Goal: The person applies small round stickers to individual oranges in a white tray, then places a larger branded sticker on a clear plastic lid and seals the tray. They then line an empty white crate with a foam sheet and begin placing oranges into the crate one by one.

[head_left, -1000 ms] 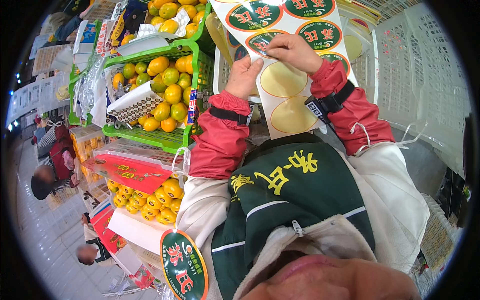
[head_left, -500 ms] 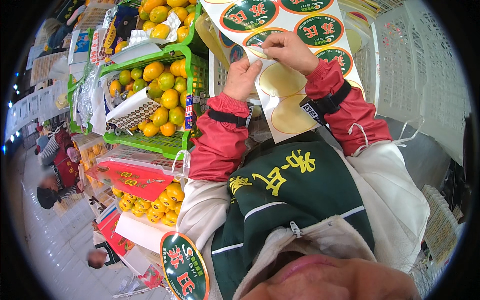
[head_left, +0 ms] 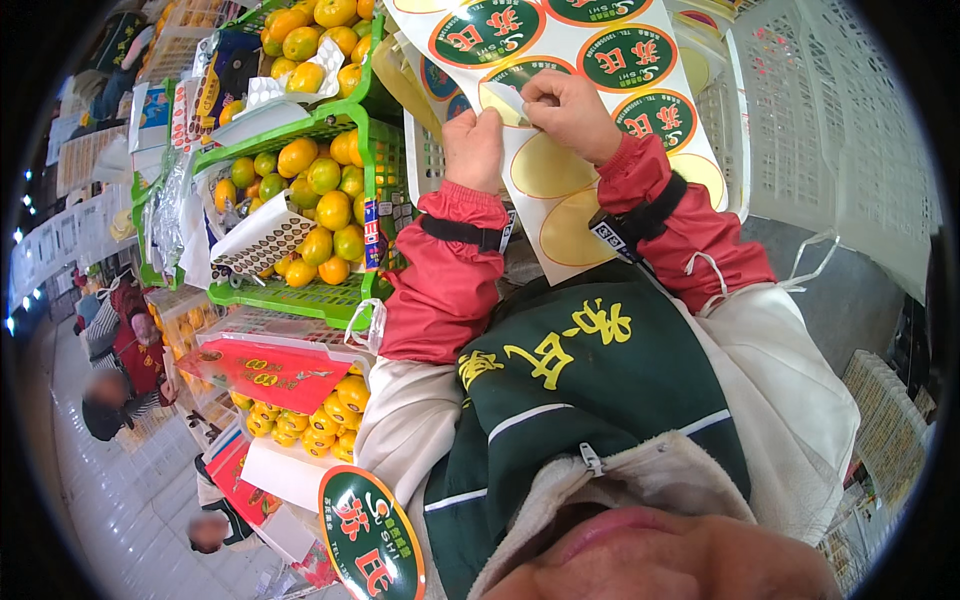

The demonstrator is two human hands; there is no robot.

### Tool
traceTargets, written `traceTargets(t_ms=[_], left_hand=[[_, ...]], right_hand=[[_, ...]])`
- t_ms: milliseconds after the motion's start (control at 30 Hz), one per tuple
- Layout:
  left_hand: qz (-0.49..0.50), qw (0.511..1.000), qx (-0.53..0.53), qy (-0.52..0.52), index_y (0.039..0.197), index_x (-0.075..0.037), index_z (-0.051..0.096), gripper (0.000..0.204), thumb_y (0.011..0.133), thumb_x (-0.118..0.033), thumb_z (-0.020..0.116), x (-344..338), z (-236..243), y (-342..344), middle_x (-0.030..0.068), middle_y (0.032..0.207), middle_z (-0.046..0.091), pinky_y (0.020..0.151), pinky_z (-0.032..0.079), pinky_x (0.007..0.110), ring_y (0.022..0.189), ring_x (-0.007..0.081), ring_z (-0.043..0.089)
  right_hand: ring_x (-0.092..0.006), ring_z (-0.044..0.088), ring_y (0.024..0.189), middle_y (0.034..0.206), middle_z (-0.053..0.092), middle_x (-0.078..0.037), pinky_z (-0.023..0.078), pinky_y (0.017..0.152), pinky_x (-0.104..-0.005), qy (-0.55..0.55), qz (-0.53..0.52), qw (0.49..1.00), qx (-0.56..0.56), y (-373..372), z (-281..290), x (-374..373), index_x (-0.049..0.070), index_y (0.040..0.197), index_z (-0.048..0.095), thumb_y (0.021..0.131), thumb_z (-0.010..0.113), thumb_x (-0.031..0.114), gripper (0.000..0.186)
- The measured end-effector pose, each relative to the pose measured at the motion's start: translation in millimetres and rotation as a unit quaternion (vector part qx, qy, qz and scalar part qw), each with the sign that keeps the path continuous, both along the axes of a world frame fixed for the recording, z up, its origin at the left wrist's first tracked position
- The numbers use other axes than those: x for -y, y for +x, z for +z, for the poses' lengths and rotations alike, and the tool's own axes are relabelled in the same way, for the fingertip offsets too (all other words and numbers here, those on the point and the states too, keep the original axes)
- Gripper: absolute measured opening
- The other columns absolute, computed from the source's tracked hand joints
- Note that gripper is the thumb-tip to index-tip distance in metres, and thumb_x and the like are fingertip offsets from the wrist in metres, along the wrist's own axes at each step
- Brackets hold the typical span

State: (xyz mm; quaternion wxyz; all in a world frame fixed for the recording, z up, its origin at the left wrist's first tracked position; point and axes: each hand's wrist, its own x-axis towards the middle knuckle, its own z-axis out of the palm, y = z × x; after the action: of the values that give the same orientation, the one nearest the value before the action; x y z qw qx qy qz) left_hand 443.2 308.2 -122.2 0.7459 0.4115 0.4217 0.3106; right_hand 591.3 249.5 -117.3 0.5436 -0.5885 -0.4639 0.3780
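A white sheet of large oval stickers (head_left: pixel 572 228) hangs in front of me, its upper part over a crate. Its left edge is pinched between the thumb and fingers of my left hand (head_left: pixel 472 150). With fingertips pressed together, my right hand (head_left: pixel 575 118) grips the lower end of a green oval sticker (head_left: pixel 532 72), which is partly lifted and curled from its backing. Below my right hand, bare yellowish ovals mark places without stickers. Other green stickers with red lettering (head_left: pixel 627 58) still lie flat on the sheet. My fingertips partly cover the lifted edge.
Green crates (head_left: pixel 290 300) of orange and greenish citrus (head_left: pixel 325 175) stand at the left. Nearer are a red card (head_left: pixel 265 372), wrapped yellow-orange fruit (head_left: pixel 340 405) and a loose oval sticker (head_left: pixel 370 535). A white plastic crate (head_left: pixel 830 140) is at the right. People (head_left: pixel 130 345) work at far left.
Both hands and the sheet have shifted slightly left. The lower end of the gripped sticker is lifted further, showing its pale underside.
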Motion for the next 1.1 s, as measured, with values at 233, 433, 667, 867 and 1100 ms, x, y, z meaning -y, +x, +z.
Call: traceTargets(t_ms=[233, 433, 667, 867, 1100], left_hand=[[0.064, 0.998, -0.013, -0.009, 0.102, 0.006, 0.061, 0.021, 0.089, -0.009, 0.054, 8.0, 11.8, 6.7, 0.0093, 0.092, 0.065, 0.065, 0.049, 0.030, 0.075, 0.0158, 0.063], [0.055, 0.995, -0.087, 0.011, 0.101, 0.003, 0.063, 0.024, 0.092, -0.019, 0.061, -4.6, -3.5, 5.1, 0.0073, 0.092, 0.065, 0.063, 0.048, 0.029, 0.073, 0.0140, 0.060], [0.027, 0.998, 0.048, 0.025, 0.105, 0.003, 0.064, 0.026, 0.094, -0.020, 0.063, -7.2, -11.7, -2.5, 0.0056, 0.094, 0.067, 0.065, 0.049, 0.027, 0.077, 0.0125, 0.062], [-0.012, 0.998, 0.034, 0.047, 0.108, 0.004, 0.063, 0.025, 0.091, -0.014, 0.065, -1.3, -3.1, -2.1, 0.0073, 0.098, 0.067, 0.068, 0.051, 0.028, 0.080, 0.0133, 0.064], [-0.033, 0.997, 0.070, 0.018, 0.109, 0.004, 0.063, 0.024, 0.092, -0.014, 0.064, 5.9, -4.0, -3.7, 0.0075, 0.098, 0.068, 0.069, 0.051, 0.028, 0.081, 0.0135, 0.064]], right_hand=[[-0.0219, 0.058, 0.068, 0.079, 0.058, -0.008, 0.046, 0.058, -0.0326, 0.068, -0.047, 0.988, 0.133, -13.8, -3.7, 8.9, 0.000, 0.077, 0.058, 0.073, 0.060, 0.001, 0.005], [-0.0291, 0.055, 0.068, 0.080, 0.057, -0.009, 0.045, 0.058, -0.0352, 0.214, -0.062, 0.950, 0.217, -26.5, -11.6, 9.7, 0.002, 0.079, 0.056, 0.073, 0.061, 0.000, 0.008], [-0.0308, 0.057, 0.091, 0.090, 0.059, -0.012, 0.047, 0.075, -0.0398, 0.129, 0.047, 0.976, 0.168, 5.2, 15.1, -2.7, 0.003, 0.086, 0.059, 0.076, 0.060, 0.004, 0.010], [-0.0331, 0.051, 0.112, 0.120, 0.055, -0.011, 0.044, 0.090, -0.0411, 0.229, 0.066, 0.849, 0.472, 25.7, 29.1, -27.3, 0.010, 0.101, 0.063, 0.080, 0.062, 0.006, 0.022], [-0.0283, 0.054, 0.106, 0.111, 0.059, -0.004, 0.047, 0.084, -0.0416, 0.287, 0.115, 0.853, 0.421, 34.0, 28.6, -30.5, 0.007, 0.088, 0.062, 0.077, 0.065, 0.009, 0.011]])
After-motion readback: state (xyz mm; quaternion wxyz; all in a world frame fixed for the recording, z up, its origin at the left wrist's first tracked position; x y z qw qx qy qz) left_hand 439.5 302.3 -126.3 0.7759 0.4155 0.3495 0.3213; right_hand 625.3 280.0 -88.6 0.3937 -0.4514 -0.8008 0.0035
